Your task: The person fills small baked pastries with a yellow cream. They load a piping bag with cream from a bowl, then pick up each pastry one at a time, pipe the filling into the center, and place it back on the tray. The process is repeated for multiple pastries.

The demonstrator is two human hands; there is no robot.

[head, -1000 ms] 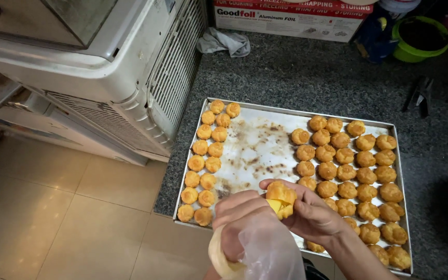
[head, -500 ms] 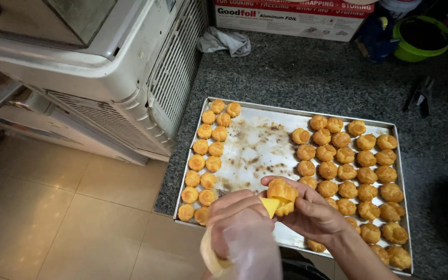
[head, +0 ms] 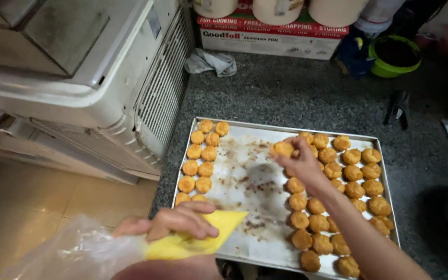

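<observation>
Puff, small, light, likely fragile, pinched at its sides by right hand fingers over tray; left hand fingers grip soft piping bag.

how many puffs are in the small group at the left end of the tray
10 puffs show, in two columns down the left end of the tray. The left hand with the piping bag covers the bottom, so more may be hidden.
</observation>
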